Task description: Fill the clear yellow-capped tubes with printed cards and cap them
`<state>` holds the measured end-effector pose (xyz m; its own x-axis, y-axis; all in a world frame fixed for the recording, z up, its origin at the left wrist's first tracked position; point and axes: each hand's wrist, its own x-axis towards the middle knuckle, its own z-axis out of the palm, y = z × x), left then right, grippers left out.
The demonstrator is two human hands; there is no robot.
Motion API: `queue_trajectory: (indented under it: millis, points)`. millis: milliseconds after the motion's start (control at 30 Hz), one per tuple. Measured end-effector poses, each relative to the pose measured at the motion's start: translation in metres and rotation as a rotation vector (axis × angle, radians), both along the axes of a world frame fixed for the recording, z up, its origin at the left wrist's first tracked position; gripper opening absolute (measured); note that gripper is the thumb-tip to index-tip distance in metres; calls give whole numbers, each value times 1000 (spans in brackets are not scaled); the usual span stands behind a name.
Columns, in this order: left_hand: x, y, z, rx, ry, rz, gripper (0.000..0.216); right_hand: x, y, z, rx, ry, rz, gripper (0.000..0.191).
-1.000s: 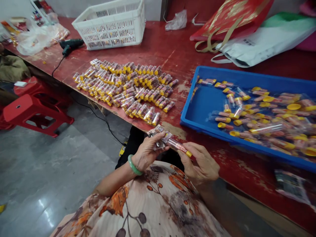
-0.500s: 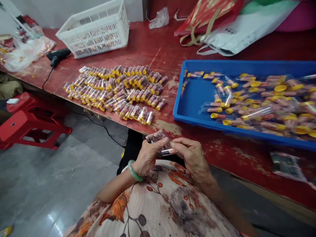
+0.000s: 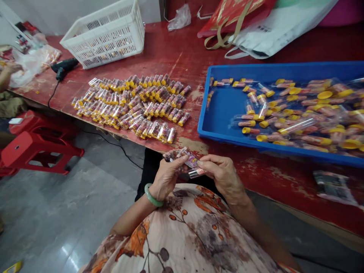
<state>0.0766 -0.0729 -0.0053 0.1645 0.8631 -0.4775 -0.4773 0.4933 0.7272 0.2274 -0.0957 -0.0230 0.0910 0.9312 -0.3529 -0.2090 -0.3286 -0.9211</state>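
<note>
My left hand (image 3: 167,176), with a green bangle on the wrist, is closed on a small stack of printed labels (image 3: 182,156) just below the table's front edge. My right hand (image 3: 222,175) is closed on a clear plastic tube (image 3: 196,173), which lies against the labels between the two hands. On the red table (image 3: 184,53) in front lie several rows of labelled tubes (image 3: 133,102). To the right stands a blue tray (image 3: 222,102) with many clear tubes with yellow caps (image 3: 298,110).
A white plastic basket (image 3: 105,34) stands at the back left beside a black glue gun (image 3: 64,66) with its cord. Bags (image 3: 256,22) lie at the back right. A label packet (image 3: 332,185) lies front right. Red stools (image 3: 34,140) stand on the floor left. Another person's hand (image 3: 11,68) shows far left.
My right hand has slid along the tube toward my left hand, so the yellow cap is now hidden. The view has shifted slightly to the right and down.
</note>
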Motion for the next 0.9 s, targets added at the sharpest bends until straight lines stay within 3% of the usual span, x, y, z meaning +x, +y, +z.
queue_trajectory:
  millis: [167, 300, 533, 667, 800, 900]
  points:
    - [-8, 7, -5, -83, -12, 60, 31, 25, -8, 2, 75, -62, -10, 23]
    - [-8, 9, -7, -180, -48, 88, 28, 37, -16, 4, 286, -116, -127, 17]
    - [-1, 11, -3, -331, -127, 62, 23, 22, -21, 4, 544, -237, -171, 8]
    - [-1, 13, -1, -425, -160, 58, 19, 19, -20, 6, 677, -462, -209, 11]
    - [-1, 12, -1, -426, -173, 51, 21, 15, -19, 9, 876, -632, -240, 21]
    - [0, 10, 0, -339, -170, 41, 27, 9, -20, 11, 871, -685, -248, 18]
